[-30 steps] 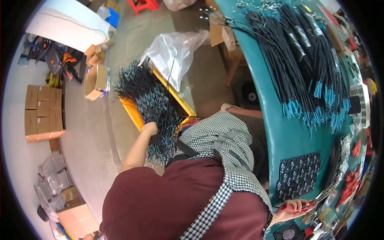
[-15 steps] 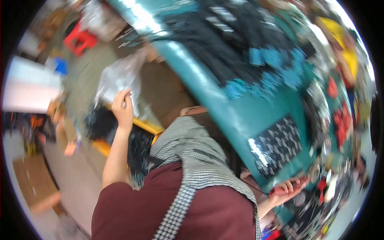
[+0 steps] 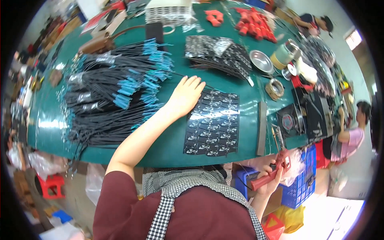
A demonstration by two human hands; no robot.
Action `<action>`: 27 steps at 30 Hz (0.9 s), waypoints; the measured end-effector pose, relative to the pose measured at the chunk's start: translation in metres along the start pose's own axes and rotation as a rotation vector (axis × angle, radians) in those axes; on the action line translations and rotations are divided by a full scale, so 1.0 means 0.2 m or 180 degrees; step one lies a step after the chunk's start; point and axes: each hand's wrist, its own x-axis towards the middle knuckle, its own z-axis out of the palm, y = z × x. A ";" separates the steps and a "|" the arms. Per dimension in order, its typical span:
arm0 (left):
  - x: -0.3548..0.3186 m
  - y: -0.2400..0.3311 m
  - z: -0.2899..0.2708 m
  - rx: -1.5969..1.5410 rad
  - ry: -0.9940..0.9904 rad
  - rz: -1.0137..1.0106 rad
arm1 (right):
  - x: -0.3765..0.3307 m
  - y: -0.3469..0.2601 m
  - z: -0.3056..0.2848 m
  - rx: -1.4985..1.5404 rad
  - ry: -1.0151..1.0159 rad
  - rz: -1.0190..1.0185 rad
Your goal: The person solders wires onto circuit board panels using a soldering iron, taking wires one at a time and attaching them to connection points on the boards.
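My left hand (image 3: 187, 94) reaches over the teal table with its fingers stretched out, at the upper left corner of a black panel of circuit boards (image 3: 212, 128). A thin black cable runs past its fingertips; whether they press on it I cannot tell. To the left lies a large pile of black cables (image 3: 108, 90) with blue ends, some bundles banded. My right hand (image 3: 269, 180) is closed round a red soldering gun (image 3: 267, 179), its metal tip pointing up, at the table's front edge right of the panel.
Stacked black panels (image 3: 218, 58) lie beyond my left hand. A metal dish (image 3: 261, 61), a tape roll (image 3: 275, 89), a dark bar (image 3: 261, 128) and a black device (image 3: 316, 116) stand to the right. Red-handled parts (image 3: 256, 24) lie farther back. A blue crate (image 3: 298, 180) sits below; other people are beyond.
My view has turned from the floor side to face the table. My left hand has moved from above the bags and boxes to the circuit board panel; my right hand keeps the soldering gun.
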 end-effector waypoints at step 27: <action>-0.53 0.47 -0.22 -0.5408 -0.0143 -0.3588 | 0.55 0.35 0.09 -0.0854 -0.0429 0.0671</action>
